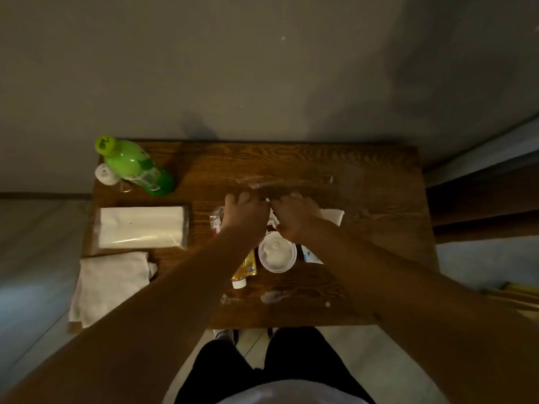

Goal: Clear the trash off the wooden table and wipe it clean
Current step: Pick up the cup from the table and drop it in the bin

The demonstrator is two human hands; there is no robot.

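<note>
Both hands rest side by side on a pile of trash in the middle of the wooden table [364, 176]. My left hand [245, 214] lies over a clear plastic wrapper [216, 218] with red print. My right hand [294, 217] presses on crumpled white paper [332, 215]. How firmly each hand grips is hidden. Just in front of the hands stands a white paper cup [277, 255], beside it a yellow tube [246, 268] with a white cap and a small blue-white packet [310, 255]. White smears [271, 297] mark the wood near the front edge.
A green bottle [134, 167] and a small white container [105, 174] stand at the table's back left. A pack of white tissues [143, 225] lies at the left, and a white cloth [108, 284] hangs over the front-left corner. A grey wall is behind.
</note>
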